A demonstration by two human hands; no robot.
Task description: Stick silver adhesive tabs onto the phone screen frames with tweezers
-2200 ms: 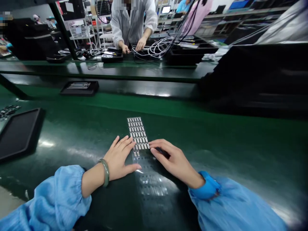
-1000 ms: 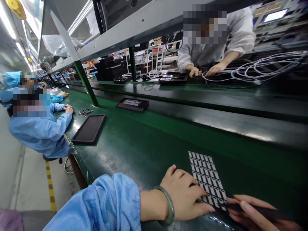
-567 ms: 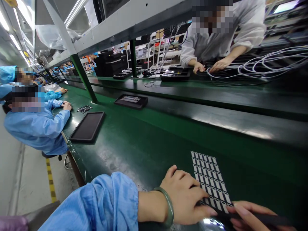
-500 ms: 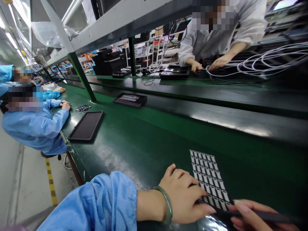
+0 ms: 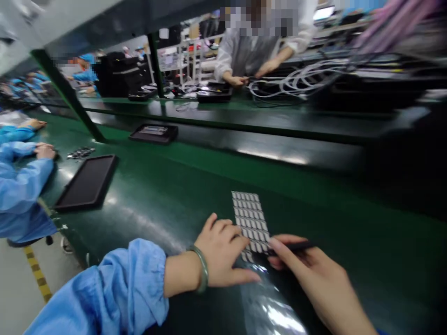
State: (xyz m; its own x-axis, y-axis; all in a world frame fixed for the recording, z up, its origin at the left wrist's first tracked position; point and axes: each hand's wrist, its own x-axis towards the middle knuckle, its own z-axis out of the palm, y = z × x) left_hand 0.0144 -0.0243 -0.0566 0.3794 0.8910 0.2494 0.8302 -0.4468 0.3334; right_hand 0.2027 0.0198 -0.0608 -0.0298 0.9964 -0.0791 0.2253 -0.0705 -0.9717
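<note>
A clear sheet with a grid of small grey rectangular pieces (image 5: 249,219) lies on the dark green bench (image 5: 167,195) in front of me. My left hand (image 5: 223,253), with a green bangle at the wrist, lies flat with its fingers spread on the sheet's left edge. My right hand (image 5: 314,274) is closed round a thin black tool (image 5: 295,246), whose tip sits at the near right corner of the grid. The lower part of the sheet is shiny and bare.
An empty black tray (image 5: 85,182) lies to the left, with small dark parts (image 5: 80,152) beyond it. Another black tray (image 5: 153,133) sits on the belt behind. A person in blue (image 5: 17,186) sits at left. A person in white (image 5: 251,56) handles white cables (image 5: 296,81) opposite.
The view has swung back to the right and down, so the sheet and both hands sit nearer the middle. My hands have kept their places on the sheet.
</note>
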